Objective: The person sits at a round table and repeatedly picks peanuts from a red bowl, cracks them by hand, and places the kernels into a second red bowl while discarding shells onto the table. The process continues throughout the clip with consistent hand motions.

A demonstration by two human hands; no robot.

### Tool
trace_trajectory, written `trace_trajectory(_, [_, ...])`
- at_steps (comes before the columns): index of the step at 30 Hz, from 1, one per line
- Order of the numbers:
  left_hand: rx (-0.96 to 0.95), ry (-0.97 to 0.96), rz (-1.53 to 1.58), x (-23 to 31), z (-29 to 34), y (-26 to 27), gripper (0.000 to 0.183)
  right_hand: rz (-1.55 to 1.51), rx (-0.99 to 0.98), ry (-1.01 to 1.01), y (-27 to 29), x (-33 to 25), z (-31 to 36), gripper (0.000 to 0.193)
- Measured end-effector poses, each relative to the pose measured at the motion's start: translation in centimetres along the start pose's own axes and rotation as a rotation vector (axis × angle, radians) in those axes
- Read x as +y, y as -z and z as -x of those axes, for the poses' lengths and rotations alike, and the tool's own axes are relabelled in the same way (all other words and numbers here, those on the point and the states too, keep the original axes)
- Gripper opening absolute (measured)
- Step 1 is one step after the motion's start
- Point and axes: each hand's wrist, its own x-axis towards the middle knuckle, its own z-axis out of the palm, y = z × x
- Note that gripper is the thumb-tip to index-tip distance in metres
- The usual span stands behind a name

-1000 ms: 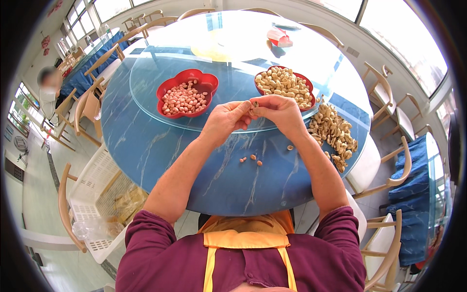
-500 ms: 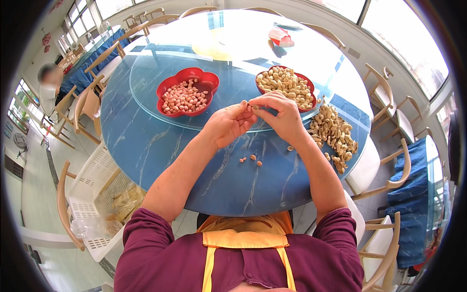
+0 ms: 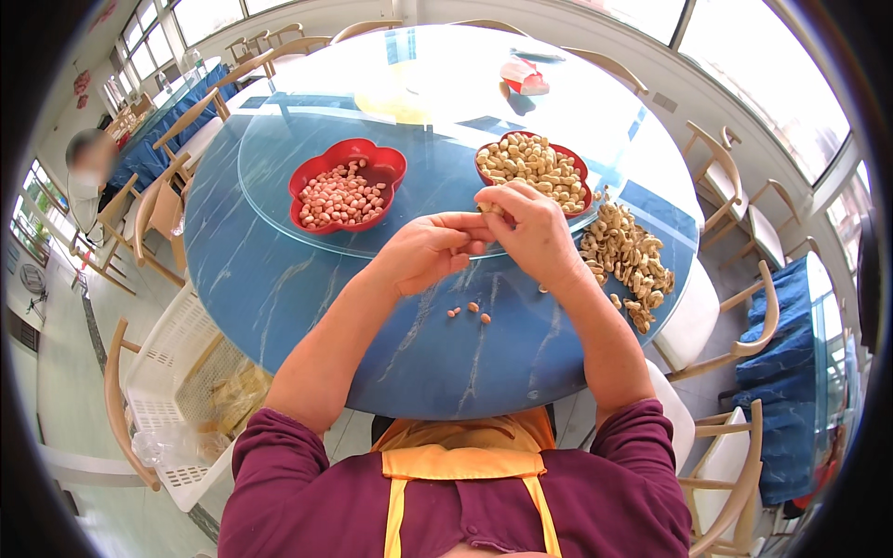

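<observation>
Over the table's near middle my two hands meet with fingertips close together. My right hand (image 3: 535, 232) is closed, pinching a pale peanut (image 3: 490, 207) in its shell. My left hand (image 3: 423, 253) is closed too, thumb against curled fingers; whatever lies in it is hidden. Shelled pink peanut kernels (image 3: 339, 198) fill much of a red flower-shaped bowl (image 3: 393, 160) on the left. Behind my right hand, a second red bowl (image 3: 587, 193) is heaped with unshelled peanuts (image 3: 532, 166). A pile of empty shells (image 3: 634, 256) lies beside my right forearm. Several loose kernels (image 3: 473, 308) rest below my hands.
Both bowls stand on a glass turntable (image 3: 270, 209) atop the round blue marbled table (image 3: 242, 288). A red and white packet (image 3: 526, 77) sits at the far side. Left of me, a white plastic basket (image 3: 153, 372) holds bags. Wooden chairs surround the table; another person (image 3: 88, 181) is far left.
My right hand has turned and now pinches a pale peanut at its fingertips. My left fingers have moved from the earlier shared pinch to just under the right hand.
</observation>
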Motion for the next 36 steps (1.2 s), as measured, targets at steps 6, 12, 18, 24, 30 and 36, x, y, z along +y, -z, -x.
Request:
trace_trajectory(6, [0.444,-0.704,-0.797,3.5,0.3,5.5,0.034,0.466,0.200,-0.459,7.2,6.9,-0.9,0.017])
trace_trajectory(12, [0.762,-0.945,-1.411,4.9,0.5,10.3,0.028,0.776,-0.073,-0.802,8.9,10.0,-0.3,0.023])
trace_trajectory(18, [0.762,-1.157,-1.703,4.3,-0.1,8.1,0.012,0.419,0.161,-0.282,5.9,9.0,-0.7,0.017])
trace_trajectory(24, [0.618,-1.211,-1.609,2.8,-0.6,5.0,0.012,0.463,-0.057,-0.110,1.3,6.7,-4.1,0.017])
trace_trajectory(30, [0.452,-1.179,-1.515,1.8,-0.4,3.0,0.014,0.584,-0.215,-0.061,-0.9,8.0,-5.9,0.014])
trace_trajectory(36, [0.327,-0.578,-0.900,0.8,0.4,1.0,0.017,-0.226,-0.159,-0.418,0.8,4.2,-4.6,0.014])
